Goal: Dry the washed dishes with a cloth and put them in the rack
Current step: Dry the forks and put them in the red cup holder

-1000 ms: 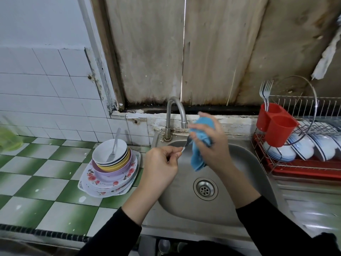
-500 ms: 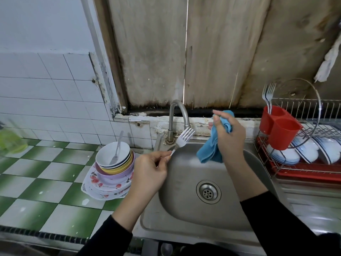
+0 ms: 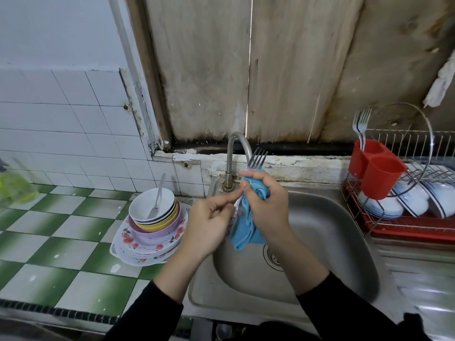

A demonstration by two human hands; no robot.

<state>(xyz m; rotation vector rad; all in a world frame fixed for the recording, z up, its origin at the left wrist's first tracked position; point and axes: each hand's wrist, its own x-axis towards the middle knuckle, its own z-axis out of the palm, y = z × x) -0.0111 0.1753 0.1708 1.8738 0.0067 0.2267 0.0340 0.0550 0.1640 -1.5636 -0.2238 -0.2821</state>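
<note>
A metal fork (image 3: 257,159) stands upright over the sink, its tines showing above my right hand (image 3: 268,207). That hand grips a blue cloth (image 3: 248,225) wrapped round the fork's neck, and the cloth's tail hangs below. My left hand (image 3: 209,225) pinches the blurred lower handle beside the cloth. Left of the sink is a stack of plates and bowls (image 3: 152,232), topped by a white bowl (image 3: 147,205) holding one utensil. The wire dish rack (image 3: 406,227) at the right holds white bowls (image 3: 413,200).
A red cutlery holder (image 3: 376,173) hangs on the rack's left end with two forks (image 3: 360,121) in it. The tap (image 3: 234,156) rises just behind my hands. Below them lies the steel sink (image 3: 320,242). A green bottle (image 3: 14,188) stands at the far left on the checkered counter.
My right hand brought the cloth back from the right and closed it round the fork. The fork swung from a slant to upright, tines up.
</note>
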